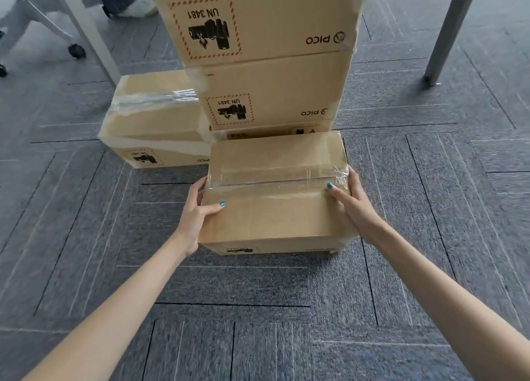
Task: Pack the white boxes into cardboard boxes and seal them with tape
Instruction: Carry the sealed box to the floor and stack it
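Both hands grip sealed cardboard box [272, 200]; left hand [198, 208], right hand [351, 202] at its ends.

Left hand [199, 211]: clasped on the left end of the sealed carton [275, 205], thumb lying flat on its top, fingers wrapped round the side out of view.
Right hand [354, 201]: clasped on the carton's right end, thumb laid across the top, fingers curled over the far corner.
Nails: painted teal on both thumbs.
Forearms: bare, stretched forward, converging from the lower corners.
Wrists: nearly straight, left bent slightly inward.
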`<action>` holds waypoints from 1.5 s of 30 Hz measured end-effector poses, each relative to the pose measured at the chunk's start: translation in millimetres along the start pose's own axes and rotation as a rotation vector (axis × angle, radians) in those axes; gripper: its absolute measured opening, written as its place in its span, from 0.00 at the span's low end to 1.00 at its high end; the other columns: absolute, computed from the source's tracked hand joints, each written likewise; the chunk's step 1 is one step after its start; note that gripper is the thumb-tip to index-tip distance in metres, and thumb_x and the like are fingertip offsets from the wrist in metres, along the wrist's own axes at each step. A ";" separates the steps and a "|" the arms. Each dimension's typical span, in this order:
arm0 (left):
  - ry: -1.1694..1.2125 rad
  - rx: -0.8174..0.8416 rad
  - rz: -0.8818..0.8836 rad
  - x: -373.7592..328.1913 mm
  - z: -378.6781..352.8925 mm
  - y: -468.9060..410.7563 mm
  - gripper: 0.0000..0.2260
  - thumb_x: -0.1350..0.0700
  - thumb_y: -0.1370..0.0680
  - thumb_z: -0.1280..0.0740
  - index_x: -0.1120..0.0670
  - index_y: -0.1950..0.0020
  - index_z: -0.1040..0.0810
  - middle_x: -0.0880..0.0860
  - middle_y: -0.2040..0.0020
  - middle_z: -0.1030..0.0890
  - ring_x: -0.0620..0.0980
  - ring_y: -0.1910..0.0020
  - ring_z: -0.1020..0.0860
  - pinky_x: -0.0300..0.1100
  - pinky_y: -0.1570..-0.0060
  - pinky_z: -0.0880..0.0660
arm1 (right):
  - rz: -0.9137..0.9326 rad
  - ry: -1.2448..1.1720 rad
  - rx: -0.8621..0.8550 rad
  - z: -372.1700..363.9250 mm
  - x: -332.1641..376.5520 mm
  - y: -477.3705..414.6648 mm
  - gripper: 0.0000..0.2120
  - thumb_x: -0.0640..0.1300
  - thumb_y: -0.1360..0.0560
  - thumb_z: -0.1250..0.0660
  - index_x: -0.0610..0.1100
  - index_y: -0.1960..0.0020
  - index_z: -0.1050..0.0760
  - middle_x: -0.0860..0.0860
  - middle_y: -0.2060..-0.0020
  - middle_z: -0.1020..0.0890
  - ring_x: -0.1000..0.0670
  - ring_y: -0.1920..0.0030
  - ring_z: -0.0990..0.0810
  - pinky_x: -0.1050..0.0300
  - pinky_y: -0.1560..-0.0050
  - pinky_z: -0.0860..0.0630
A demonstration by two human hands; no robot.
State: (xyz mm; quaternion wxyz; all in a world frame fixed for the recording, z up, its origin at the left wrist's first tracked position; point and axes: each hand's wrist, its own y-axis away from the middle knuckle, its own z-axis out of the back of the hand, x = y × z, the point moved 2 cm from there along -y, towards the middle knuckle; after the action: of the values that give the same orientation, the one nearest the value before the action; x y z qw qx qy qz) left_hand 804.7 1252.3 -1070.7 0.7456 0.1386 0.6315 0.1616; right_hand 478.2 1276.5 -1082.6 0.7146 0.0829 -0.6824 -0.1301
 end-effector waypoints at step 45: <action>-1.492 0.340 -0.494 -110.5 -22.5 51.3 0.34 0.37 0.22 0.37 0.42 0.20 0.49 0.47 0.19 0.50 0.49 0.20 0.53 0.55 0.22 0.54 | 0.346 1.465 0.372 -3.0 111.2 46.8 0.41 0.57 0.24 0.32 0.52 0.20 0.52 0.50 0.20 0.54 0.48 0.21 0.54 0.50 0.23 0.57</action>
State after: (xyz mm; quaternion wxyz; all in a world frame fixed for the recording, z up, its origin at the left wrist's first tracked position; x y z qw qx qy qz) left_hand 762.6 1253.0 -954.2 0.9540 0.1777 -0.0049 -0.2416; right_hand 488.5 1287.7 -962.8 0.9680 0.1586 -0.0494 0.1879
